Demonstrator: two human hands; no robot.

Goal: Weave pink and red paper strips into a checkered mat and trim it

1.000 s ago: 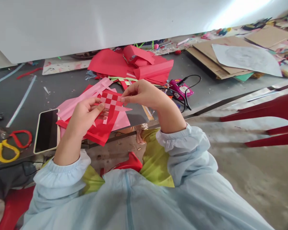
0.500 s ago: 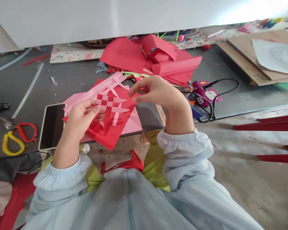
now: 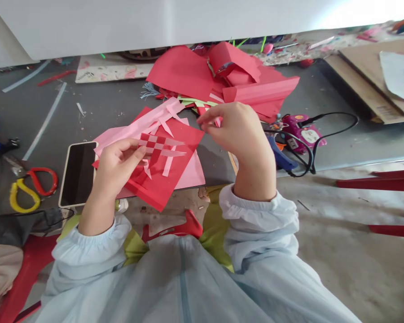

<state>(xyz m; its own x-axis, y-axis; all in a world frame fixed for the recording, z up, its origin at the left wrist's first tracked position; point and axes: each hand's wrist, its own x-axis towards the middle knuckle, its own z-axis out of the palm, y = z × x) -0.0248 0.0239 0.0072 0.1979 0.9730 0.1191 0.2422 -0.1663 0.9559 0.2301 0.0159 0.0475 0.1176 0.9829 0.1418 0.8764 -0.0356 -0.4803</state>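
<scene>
Between the thumb and fingers of my left hand [image 3: 119, 163] is a woven red-and-pink paper piece [image 3: 156, 144], checkered, with pointed pink strip ends toward the right. My right hand [image 3: 237, 130] hangs in the air to the right of it, fingers bent and apart, with nothing visible in them. Under the woven piece lie red paper [image 3: 168, 184] and pink paper [image 3: 193, 172] at the table's front edge. Cut pink strips [image 3: 168, 161] rest on the red sheet.
A phone [image 3: 77, 175] and red-and-yellow-handled scissors [image 3: 25, 193] lie at the left. Behind are crumpled red sheets [image 3: 182, 72]. At the right are a purple device [image 3: 301, 132] with a black cable, a blue tool [image 3: 279, 154] and cardboard [image 3: 366, 85].
The view has shifted slightly. My right hand has moved a little away from the woven piece, its fingers drawn closer together. My left hand still holds the piece.
</scene>
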